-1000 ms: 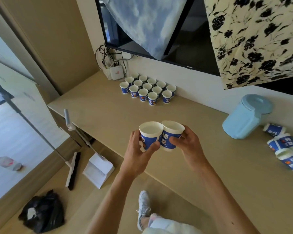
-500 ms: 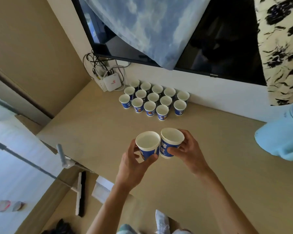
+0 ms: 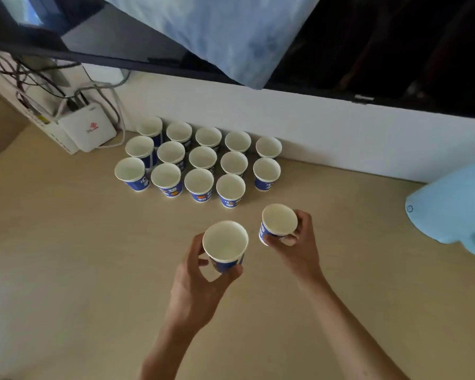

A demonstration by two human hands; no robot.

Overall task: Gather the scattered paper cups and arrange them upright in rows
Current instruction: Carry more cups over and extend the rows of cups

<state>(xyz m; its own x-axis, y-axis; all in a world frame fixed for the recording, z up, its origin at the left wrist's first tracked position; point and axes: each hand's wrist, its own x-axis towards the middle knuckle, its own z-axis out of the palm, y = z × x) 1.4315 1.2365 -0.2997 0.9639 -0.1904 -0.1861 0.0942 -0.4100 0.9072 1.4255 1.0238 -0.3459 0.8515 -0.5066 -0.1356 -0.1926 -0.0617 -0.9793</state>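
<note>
Left grip (image 3: 200, 283): thumb and fingers curled round the wall of the left cup (image 3: 225, 242), below its rim.
Left cup: upright, mouth up, white inside, blue printed wall. It lies at 6 o'clock of the cup block. Whether its base touches the tabletop (image 3: 66, 256) cannot be told.
Right grip (image 3: 299, 248): fingertips and thumb pinching the right cup (image 3: 279, 223) by its wall.
Right cup: slightly tilted, mouth up, at 2 o'clock of the left cup and apart from it. It is just beside the nearest row of the block, at its 5 o'clock end.
Cup block (image 3: 202, 157): fourteen cups standing upright on the tabletop, close together, against the white wall (image 3: 340, 133). Far row five, middle row five, near row four.
Router (image 3: 87, 130): white box with cables, at 9 o'clock of the block, leaning at the wall.
Blue container (image 3: 450, 209): pale blue, at 3 o'clock of the frame, cut by the edge.
Screen (image 3: 121, 42): dark, mounted above the wall at 12 o'clock.
Blue cloth (image 3: 231, 31): hangs over the screen front.
</note>
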